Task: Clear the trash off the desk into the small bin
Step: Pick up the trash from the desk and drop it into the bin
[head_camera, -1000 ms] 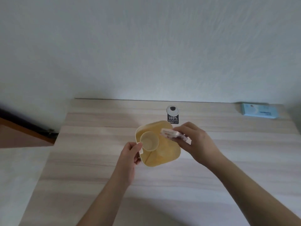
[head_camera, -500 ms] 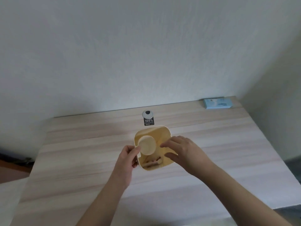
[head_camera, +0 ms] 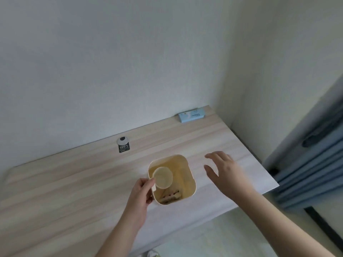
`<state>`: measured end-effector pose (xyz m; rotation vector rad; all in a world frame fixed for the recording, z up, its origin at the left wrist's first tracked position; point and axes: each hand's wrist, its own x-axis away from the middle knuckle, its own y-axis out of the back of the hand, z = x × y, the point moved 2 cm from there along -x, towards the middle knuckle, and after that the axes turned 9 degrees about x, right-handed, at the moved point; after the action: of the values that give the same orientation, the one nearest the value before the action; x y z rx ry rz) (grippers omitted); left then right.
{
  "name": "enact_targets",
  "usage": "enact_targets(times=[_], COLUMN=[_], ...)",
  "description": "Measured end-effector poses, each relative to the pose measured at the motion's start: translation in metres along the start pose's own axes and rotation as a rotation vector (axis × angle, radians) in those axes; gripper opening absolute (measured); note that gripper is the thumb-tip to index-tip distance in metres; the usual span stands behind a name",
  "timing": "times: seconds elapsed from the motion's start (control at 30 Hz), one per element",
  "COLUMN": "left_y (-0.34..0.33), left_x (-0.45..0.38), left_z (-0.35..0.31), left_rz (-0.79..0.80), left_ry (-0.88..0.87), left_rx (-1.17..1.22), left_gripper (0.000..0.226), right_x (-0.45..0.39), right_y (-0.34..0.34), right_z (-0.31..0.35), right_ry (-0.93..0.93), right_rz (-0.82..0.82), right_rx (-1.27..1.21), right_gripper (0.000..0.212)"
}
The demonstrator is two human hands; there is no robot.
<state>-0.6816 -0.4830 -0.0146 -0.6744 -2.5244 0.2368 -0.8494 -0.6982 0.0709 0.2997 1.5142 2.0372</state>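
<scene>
A small cream-yellow bin (head_camera: 191,184) stands near the middle of the wooden desk (head_camera: 74,182). Its round swing lid (head_camera: 163,177) is tipped up at the left rim, and my left hand (head_camera: 142,192) pinches that lid and rim. A pink-and-white wrapper (head_camera: 169,194) lies at the bottom of the bin. My right hand (head_camera: 225,173) hovers just right of the bin, fingers spread, holding nothing.
A small black sachet with a silver cap (head_camera: 123,146) lies behind the bin near the wall. A light-blue packet (head_camera: 191,115) rests at the desk's far right corner. Blue curtains (head_camera: 311,164) hang past the desk's right edge.
My right hand dropped the wrapper into the bin, then pulled out and moved right with the fingers spread. The left hand kept hold of the lid. The view swung left.
</scene>
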Motion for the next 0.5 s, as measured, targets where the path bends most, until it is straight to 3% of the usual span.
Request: enact_targets(times=[0.23,0.5], left_y=[-0.06,-0.066], left_x=[0.014,-0.002], left_z=[0.033,0.022], left_rz=[0.049,0.06], left_ry=[0.079,0.082], left_rx=[-0.025,-0.074], left_gripper=[0.03,0.036], right_x=[0.025,0.001], right_y=[0.018,0.011], right_z=[-0.063,-0.071], right_ry=[-0.086,-0.091], right_rz=[0.073,0.121], right_rx=[0.057,0.051], right_gripper=[0.042,0.039])
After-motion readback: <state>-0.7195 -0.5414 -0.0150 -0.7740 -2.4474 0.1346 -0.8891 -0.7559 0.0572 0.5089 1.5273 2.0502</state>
